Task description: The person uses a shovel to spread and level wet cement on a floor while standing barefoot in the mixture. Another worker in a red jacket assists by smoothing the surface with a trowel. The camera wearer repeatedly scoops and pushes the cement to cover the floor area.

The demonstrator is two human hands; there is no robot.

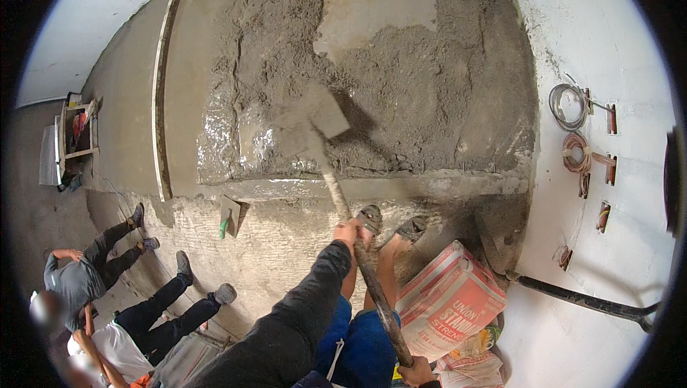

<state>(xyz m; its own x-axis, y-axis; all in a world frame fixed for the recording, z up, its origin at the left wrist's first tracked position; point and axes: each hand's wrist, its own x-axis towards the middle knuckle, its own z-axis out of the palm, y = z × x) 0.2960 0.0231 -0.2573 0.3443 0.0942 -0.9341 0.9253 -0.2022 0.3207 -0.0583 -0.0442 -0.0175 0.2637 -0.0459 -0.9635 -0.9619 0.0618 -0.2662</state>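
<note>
A long-handled shovel [368, 273] slants across the middle of the head view. My left hand [348, 233] is closed around its shaft, partway down. Lower down, close to my body, my right hand [417, 372] grips the upper end of the handle. The cement-smeared shovel blade [328, 112] is over the wet mortar [408, 94], blurred on its left side, with a shadow to its right. Whether the blade touches the mortar, I cannot tell.
A trowel [230, 216] with a green handle lies left of my feet. Cement bags [451, 302] are stacked at right, near a black-handled tool [580, 298]. A long straightedge [162, 94] lies across the smoothed mortar. Two people [107, 295] are at lower left. Coiled wires [575, 152] hang on the wall.
</note>
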